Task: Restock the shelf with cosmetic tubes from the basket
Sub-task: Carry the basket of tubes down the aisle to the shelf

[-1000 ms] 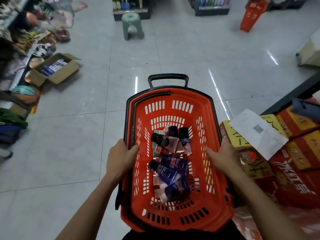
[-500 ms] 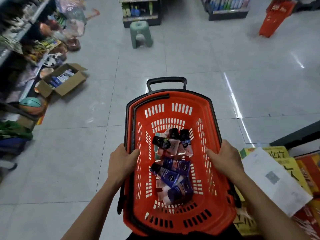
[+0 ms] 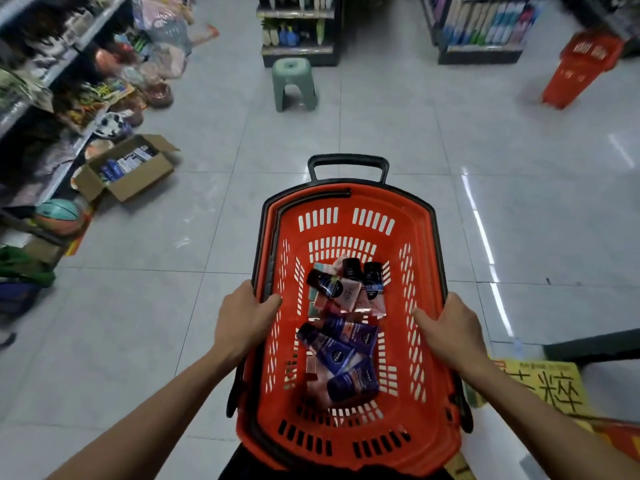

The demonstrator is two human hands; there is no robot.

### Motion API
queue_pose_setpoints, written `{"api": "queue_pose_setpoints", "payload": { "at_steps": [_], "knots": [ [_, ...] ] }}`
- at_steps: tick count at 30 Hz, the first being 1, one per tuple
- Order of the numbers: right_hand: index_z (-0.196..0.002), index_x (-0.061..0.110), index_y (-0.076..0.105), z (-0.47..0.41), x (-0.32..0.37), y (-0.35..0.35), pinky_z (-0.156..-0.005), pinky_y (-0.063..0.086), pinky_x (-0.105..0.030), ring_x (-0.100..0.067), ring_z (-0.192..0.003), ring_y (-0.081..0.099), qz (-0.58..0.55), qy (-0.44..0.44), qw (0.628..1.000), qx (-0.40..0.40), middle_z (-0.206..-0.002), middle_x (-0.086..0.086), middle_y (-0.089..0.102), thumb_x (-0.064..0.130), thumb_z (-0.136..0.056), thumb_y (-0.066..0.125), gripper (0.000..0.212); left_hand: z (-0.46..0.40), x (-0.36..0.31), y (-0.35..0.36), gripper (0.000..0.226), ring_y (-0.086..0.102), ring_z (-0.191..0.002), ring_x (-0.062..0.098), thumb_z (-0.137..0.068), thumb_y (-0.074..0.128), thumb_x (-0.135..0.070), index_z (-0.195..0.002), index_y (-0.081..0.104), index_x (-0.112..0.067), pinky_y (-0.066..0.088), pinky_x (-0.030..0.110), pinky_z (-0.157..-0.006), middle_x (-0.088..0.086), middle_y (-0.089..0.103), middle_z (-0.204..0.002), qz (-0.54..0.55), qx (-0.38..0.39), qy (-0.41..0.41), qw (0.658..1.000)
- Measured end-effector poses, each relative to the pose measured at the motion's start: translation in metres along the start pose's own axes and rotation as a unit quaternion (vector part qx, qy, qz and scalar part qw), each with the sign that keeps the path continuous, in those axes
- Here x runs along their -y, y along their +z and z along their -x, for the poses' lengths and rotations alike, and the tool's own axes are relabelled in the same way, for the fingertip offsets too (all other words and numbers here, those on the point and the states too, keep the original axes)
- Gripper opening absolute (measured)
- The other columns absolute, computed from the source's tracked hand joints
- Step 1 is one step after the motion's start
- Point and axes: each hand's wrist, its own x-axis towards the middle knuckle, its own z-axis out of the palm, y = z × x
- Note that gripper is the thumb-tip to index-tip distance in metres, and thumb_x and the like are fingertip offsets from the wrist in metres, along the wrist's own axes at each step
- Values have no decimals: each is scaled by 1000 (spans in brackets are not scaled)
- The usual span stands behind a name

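I am holding the red basket (image 3: 349, 441) with my left hand (image 3: 242, 317) and right hand (image 3: 446, 329) gripping its sides, tubes (image 3: 341, 341) lying inside.

The basket (image 3: 349, 441) has its near end cut off by the bottom edge. Beyond it, the shelves' (image 3: 485, 26) goods blur; their labels are unreadable.

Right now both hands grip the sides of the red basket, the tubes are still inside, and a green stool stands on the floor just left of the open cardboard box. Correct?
Not quite. The head view shows the green stool right of the open cardboard box, farther up the aisle. The rest holds: the left hand and right hand grip the sides of the red basket, tubes inside.
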Motion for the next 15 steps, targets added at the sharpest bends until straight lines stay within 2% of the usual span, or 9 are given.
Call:
{"api": "queue_pose_setpoints", "payload": {
  "at_steps": [3, 9, 13, 15],
  "knots": [
    [-109, 22, 43, -40, 13, -2, -66, 52, -32, -17, -77, 64, 1, 10, 1000, 0, -98, 1, 60, 53, -90, 67, 44, -41, -9, 10, 55, 76, -70, 7, -85, 67, -69, -116, 60, -25, 62, 29, -67, -12, 76, -91, 2, -6, 2, 1000],
    [-115, 18, 46, -125, 55, 5, -60, 48, -28, -13, -72, 61, 2, 37, 999, -7, -98, 2, 59, 53, -90, 68, 47, -142, -39, 17, 50, 75, -69, 9, -86, 68, -66, -114, 59, -25, 58, 24, -62, -13, 74, -89, -9, 14, -11, 1000],
    [-110, 22, 43, -191, 107, 5, -66, 52, -32, -18, -77, 63, 3, 49, 999, -20, -99, 1, 59, 53, -90, 68, 45, -229, -72, 3, 51, 74, -72, 11, -87, 67, -65, -116, 58, -24, 58, 26, -66, -10, 73, -94, -26, 30, -11, 999],
    [-111, 22, 44, -222, 133, 4, -64, 50, -31, -18, -77, 63, -1, 54, 998, -23, -100, 1, 60, 54, -90, 68, 45, -273, -89, -8, 50, 74, -72, 12, -87, 67, -64, -114, 59, -23, 60, 29, -68, -9, 73, -93, -43, 29, -1, 999]
  ]
}}
